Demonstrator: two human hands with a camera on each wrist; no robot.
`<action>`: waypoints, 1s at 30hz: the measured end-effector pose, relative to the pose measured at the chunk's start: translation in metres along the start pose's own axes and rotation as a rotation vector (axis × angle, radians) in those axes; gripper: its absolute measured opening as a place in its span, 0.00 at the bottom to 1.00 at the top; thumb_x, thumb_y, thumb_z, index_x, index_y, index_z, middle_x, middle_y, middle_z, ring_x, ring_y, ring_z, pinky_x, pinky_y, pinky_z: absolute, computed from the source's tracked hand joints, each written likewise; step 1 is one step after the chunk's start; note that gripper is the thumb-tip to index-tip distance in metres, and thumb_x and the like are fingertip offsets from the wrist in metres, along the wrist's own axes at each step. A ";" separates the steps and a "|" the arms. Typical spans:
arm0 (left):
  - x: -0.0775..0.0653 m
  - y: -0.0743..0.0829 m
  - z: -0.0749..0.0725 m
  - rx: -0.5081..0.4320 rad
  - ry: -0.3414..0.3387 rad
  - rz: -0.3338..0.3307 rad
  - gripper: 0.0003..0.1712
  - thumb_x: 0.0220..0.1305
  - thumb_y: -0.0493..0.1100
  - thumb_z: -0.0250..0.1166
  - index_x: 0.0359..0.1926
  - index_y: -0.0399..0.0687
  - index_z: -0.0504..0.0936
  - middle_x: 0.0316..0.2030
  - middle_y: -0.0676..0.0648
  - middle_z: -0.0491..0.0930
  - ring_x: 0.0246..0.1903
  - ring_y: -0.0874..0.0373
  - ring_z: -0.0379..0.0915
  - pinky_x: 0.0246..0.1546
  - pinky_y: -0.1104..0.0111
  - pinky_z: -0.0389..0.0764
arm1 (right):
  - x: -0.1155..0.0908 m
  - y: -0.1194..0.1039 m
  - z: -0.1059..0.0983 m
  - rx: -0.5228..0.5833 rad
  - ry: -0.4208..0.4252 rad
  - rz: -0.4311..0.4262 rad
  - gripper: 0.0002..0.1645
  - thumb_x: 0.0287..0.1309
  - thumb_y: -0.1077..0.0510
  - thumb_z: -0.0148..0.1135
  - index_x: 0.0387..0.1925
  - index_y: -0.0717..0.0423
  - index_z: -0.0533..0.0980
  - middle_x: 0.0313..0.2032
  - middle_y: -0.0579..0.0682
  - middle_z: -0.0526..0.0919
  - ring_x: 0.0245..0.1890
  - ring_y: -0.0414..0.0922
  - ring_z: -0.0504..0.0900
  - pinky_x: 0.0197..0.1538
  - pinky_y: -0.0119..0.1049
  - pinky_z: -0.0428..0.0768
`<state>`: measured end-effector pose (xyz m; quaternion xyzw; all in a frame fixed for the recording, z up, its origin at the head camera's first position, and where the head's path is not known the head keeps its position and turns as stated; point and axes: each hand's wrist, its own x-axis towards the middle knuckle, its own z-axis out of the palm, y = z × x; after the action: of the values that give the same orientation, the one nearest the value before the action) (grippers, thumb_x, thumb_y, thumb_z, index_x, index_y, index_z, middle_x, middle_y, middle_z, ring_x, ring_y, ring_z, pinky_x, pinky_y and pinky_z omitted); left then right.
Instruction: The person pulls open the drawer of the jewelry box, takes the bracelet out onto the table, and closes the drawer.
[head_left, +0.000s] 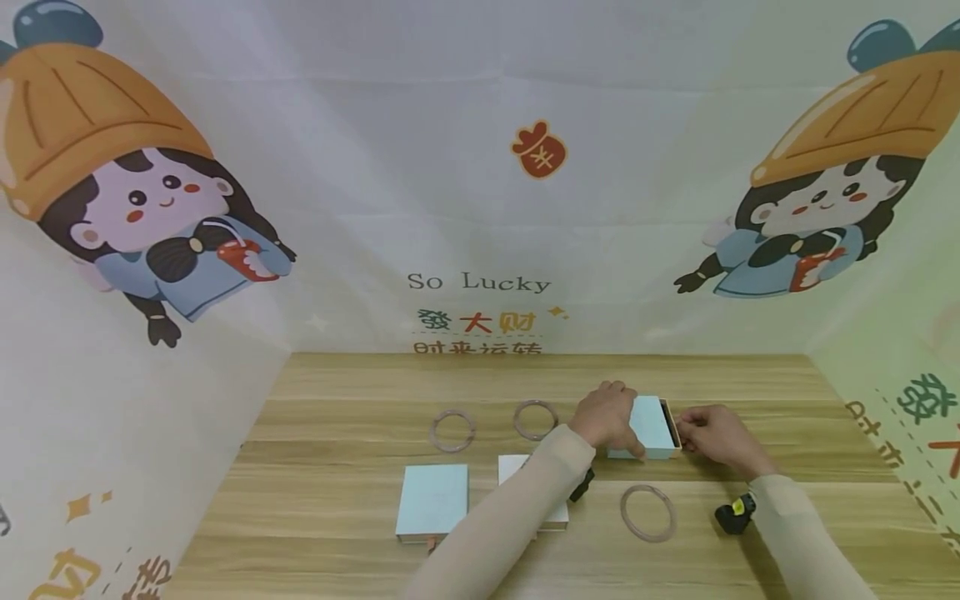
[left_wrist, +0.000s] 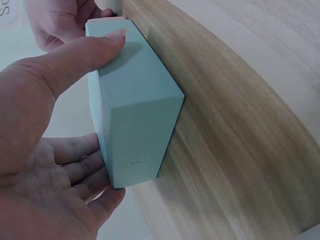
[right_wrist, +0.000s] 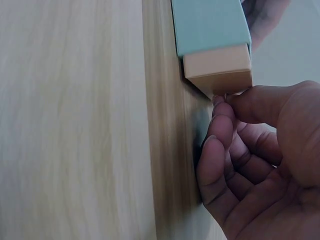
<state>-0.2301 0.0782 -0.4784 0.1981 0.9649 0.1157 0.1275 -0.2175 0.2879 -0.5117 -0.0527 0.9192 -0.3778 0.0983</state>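
A light blue drawer box lies at the right rear of the wooden table. Its inner drawer, tan at the end, sticks out a little from the right side of the sleeve. My left hand grips the sleeve from the left, thumb on the near side and fingers on the far side. At the drawer's end, my right hand pinches with thumb and forefinger; the bit between the fingertips is mostly hidden. A dark gap shows along the drawer's opening in the head view.
Two pale bangles, a left one and a right one, lie behind the left forearm. A third bangle is in front of the held box. Another light blue box and a white box, partly covered by the sleeve, sit nearer.
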 end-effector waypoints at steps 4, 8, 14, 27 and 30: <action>0.001 0.002 0.002 -0.013 0.008 0.011 0.53 0.48 0.62 0.82 0.72 0.56 0.70 0.65 0.57 0.73 0.62 0.64 0.68 0.57 0.74 0.76 | -0.001 -0.003 0.002 0.010 -0.020 -0.032 0.14 0.71 0.61 0.53 0.38 0.65 0.83 0.25 0.46 0.83 0.27 0.42 0.78 0.27 0.32 0.73; 0.003 0.002 0.004 -0.027 0.013 0.017 0.52 0.47 0.62 0.82 0.71 0.56 0.71 0.62 0.58 0.74 0.59 0.64 0.69 0.55 0.74 0.76 | -0.001 -0.005 0.004 0.044 -0.040 -0.016 0.15 0.71 0.61 0.53 0.41 0.67 0.83 0.28 0.47 0.84 0.29 0.42 0.79 0.30 0.33 0.76; 0.002 -0.003 0.007 -0.021 0.017 0.041 0.54 0.48 0.63 0.81 0.74 0.54 0.68 0.66 0.56 0.73 0.62 0.63 0.68 0.60 0.74 0.75 | 0.002 -0.004 0.004 0.054 -0.064 -0.037 0.16 0.72 0.60 0.54 0.44 0.69 0.82 0.32 0.50 0.86 0.30 0.41 0.81 0.33 0.33 0.80; -0.008 -0.011 0.003 -0.179 0.026 0.068 0.60 0.56 0.65 0.75 0.81 0.52 0.54 0.81 0.48 0.52 0.81 0.54 0.46 0.77 0.62 0.61 | 0.001 -0.007 -0.019 0.097 -0.192 -0.060 0.22 0.76 0.52 0.55 0.53 0.68 0.78 0.41 0.56 0.85 0.37 0.46 0.83 0.39 0.37 0.86; -0.012 -0.014 0.002 -0.285 0.066 0.011 0.59 0.58 0.66 0.73 0.81 0.54 0.54 0.80 0.46 0.54 0.79 0.53 0.50 0.73 0.60 0.69 | 0.005 -0.008 -0.026 0.075 -0.193 -0.074 0.25 0.74 0.50 0.58 0.59 0.68 0.75 0.45 0.59 0.85 0.40 0.47 0.84 0.41 0.39 0.86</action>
<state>-0.2240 0.0616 -0.4820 0.1793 0.9413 0.2589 0.1218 -0.2279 0.2990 -0.4892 -0.1189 0.8880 -0.4084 0.1744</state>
